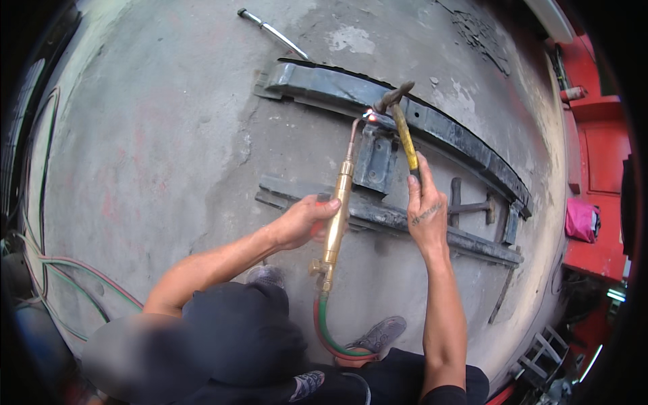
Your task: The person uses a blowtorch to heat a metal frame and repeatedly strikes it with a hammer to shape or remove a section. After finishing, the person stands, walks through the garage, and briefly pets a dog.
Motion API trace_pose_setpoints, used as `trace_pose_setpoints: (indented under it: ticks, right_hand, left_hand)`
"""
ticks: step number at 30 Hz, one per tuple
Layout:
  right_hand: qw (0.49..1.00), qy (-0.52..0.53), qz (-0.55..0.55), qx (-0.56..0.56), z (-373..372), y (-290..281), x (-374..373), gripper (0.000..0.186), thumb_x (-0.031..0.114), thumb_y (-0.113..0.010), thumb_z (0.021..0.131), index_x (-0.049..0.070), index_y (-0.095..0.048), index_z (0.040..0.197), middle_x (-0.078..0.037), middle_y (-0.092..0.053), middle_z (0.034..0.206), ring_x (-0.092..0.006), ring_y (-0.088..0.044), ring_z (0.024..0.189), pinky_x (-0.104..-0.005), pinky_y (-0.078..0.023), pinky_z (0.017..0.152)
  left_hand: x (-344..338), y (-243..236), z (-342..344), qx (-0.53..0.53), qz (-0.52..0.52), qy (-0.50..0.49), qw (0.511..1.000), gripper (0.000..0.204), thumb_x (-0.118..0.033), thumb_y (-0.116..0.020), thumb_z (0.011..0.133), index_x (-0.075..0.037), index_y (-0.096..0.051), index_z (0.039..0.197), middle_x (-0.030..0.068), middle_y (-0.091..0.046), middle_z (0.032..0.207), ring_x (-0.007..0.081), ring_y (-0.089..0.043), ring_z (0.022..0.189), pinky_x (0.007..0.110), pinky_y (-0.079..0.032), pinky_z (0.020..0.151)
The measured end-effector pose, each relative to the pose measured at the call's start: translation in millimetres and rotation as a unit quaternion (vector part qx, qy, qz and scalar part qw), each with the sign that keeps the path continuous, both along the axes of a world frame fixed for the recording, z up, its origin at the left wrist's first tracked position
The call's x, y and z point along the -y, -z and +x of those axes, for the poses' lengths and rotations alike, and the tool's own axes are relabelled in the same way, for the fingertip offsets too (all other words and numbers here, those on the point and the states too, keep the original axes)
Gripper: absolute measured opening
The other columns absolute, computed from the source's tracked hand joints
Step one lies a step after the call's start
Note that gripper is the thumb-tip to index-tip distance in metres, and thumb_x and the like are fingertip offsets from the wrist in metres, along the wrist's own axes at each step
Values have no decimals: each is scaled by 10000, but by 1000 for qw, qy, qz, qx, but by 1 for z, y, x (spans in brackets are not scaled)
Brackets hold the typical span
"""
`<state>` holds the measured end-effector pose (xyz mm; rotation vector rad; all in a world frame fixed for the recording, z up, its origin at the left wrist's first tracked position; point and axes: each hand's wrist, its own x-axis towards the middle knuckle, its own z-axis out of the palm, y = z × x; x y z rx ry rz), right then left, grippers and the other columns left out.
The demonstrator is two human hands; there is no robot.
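Observation:
My left hand (312, 219) is closed around a brass gas torch (335, 226), its thin bent tip pointing away from me. A small bright flame burns at the tip, and the metal there glows orange. My right hand (427, 208) grips a hammer (404, 133) by its yellow and black handle. The hammer's dark head is close beside the flame, over the joint between a long curved dark metal beam (324, 82) and a short bracket (374, 158); whether it touches the metal I cannot tell. Nearer to me lies a second metal bar (378, 214), partly behind my right hand.
Another hammer (476, 208) rests by the second bar. A chrome-handled bar tool (273, 34) lies at the far side. Red and green hoses (322, 320) run from the torch, with more hoses (94, 290) at left. A pink bag (582, 220) is beside red furniture at right.

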<state>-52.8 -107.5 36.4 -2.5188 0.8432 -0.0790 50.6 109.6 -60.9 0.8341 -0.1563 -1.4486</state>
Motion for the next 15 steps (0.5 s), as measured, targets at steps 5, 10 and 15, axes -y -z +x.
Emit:
trace_pose_setpoints:
  ticks: [5, 10, 15]
  right_hand:
    - [966, -3, -44, 256, 0, -30, 0, 487, 200, -491, 1061, 117, -412, 1535, -71, -586, 616, -161, -534, 491, -370, -447, 511]
    - [918, 9, -92, 386, 0, -8, 5, 522, 197, -491, 1058, 102, -361, 1554, -57, -630, 644, -178, -587, 519, -362, -465, 492]
    - [995, -18, -68, -66, 8, 22, 19, 481, 209, -513, 1040, 88, -435, 1499, -175, -621, 638, -310, -654, 576, -466, -492, 600]
  left_hand:
    - [2, 6, 1, -28, -35, 4, 999, 354, -331, -524, 1058, 7, -619, 1010, 108, -655, 849, 106, -520, 626, 271, -370, 534]
    - [6, 2, -3, -31, -22, 4, 999, 350, -330, -525, 1057, 3, -617, 1003, 105, -656, 852, 106, -517, 620, 274, -372, 527]
    - [12, 3, 8, 4, -8, -2, 1000, 350, -331, -517, 1061, -2, -612, 992, 101, -653, 839, 107, -504, 605, 277, -362, 527]
